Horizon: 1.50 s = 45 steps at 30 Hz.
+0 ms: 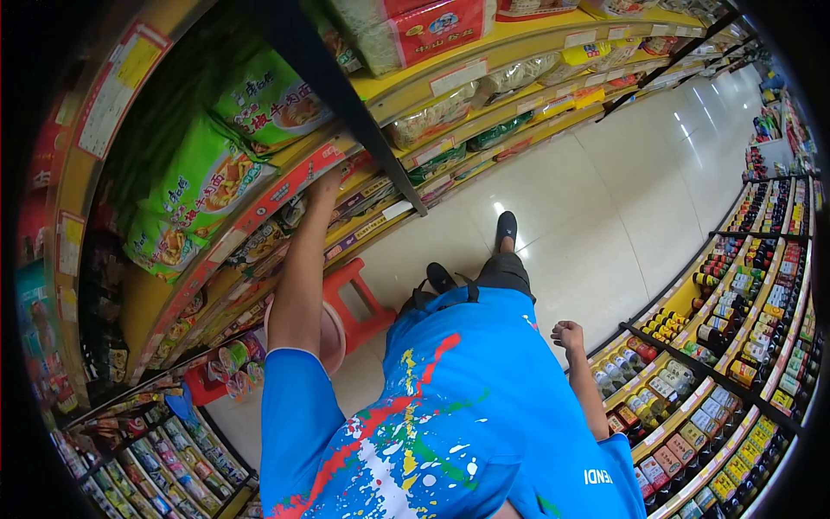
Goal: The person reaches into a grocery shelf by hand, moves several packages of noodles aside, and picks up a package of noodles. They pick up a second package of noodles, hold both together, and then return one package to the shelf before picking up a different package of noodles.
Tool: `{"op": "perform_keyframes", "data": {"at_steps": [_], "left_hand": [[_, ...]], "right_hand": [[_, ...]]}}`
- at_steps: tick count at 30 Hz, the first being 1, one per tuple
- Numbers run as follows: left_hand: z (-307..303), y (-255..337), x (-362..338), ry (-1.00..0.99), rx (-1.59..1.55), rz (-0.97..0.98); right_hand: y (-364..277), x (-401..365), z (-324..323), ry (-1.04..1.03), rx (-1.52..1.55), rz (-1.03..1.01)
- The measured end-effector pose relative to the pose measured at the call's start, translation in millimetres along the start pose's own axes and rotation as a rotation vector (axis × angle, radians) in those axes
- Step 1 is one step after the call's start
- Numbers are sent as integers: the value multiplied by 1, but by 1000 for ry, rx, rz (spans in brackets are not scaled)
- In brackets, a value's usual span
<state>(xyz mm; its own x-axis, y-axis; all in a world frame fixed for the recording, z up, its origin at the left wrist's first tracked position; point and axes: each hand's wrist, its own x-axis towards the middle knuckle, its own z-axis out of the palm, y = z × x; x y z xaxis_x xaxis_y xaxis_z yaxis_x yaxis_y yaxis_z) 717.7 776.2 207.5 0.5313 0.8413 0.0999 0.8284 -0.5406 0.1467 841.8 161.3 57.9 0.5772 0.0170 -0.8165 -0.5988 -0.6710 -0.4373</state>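
My left arm stretches out to the shelf rack, and my left hand point(327, 183) reaches in under the red-labelled shelf edge point(285, 192), beside a dark upright post point(380, 156). Its fingers are hidden there, so what they touch does not show. Green instant noodle packets point(212, 186) lie on the shelf just above that hand. Packaged goods point(354, 208) fill the lower shelves around it. My right hand point(568, 336) hangs by my side with its fingers curled and nothing visible in them, apart from any shelf.
A red plastic stool point(356, 298) and a pinkish tub point(332, 337) stand on the floor by the rack. Bottle shelves point(683, 381) curve along my right. Pale floor tiles point(605, 199) run between the racks. Clear noodle bags point(432, 112) sit farther along.
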Motion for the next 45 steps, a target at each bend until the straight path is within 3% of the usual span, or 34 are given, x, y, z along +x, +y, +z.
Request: {"op": "perform_keyframes", "data": {"at_steps": [3, 6, 8, 10, 12, 14, 18, 20, 24, 26, 28, 31, 36, 38, 42, 45], "left_hand": [[3, -1, -5, 69, -37, 100], [-3, 4, -22, 0, -196, 48], [-7, 10, -33, 60, -266, -92], [-19, 19, -46, 89, -356, -49], [-24, 28, -58, 115, -437, -11], [-25, 41, -70, 527, -297, 161], [-27, 76, -98, 372, -565, 13], [-33, 106, -105, 49, -789, -103], [-20, 149, -91, 97, -877, -20], [-9, 161, -78, 239, -886, -45], [-5, 166, -64, 278, -962, -88], [-19, 182, -48, 212, -1305, -463], [-29, 192, -25, 250, -1394, -626], [-36, 199, -16, 251, -1469, -801], [-31, 199, -3, 243, -1486, -826], [-32, 202, 0, 313, -1541, -864]], "right_hand": [[11, -2, -1, 48, -14, 15], [19, -2, -1, 107, -39, 7], [20, 4, -6, 144, -56, -13], [27, 23, -7, 288, -200, -126], [15, 27, -13, 338, -261, -99], [-14, 20, -17, 440, -363, -192], [-41, 50, -28, 448, -380, -248], [-57, 69, -33, 410, -393, -232], [-85, 98, -43, 346, -360, -310], [-92, 119, -47, 308, -339, -280], [-102, 126, -55, 288, -336, -293], [-107, 139, -71, 251, -366, -294], [-100, 157, -101, 277, -444, -319], [-116, 146, -114, 204, -334, -228], [-97, 193, -137, 104, -201, -91], [-105, 200, -152, 65, -177, -99]]}}
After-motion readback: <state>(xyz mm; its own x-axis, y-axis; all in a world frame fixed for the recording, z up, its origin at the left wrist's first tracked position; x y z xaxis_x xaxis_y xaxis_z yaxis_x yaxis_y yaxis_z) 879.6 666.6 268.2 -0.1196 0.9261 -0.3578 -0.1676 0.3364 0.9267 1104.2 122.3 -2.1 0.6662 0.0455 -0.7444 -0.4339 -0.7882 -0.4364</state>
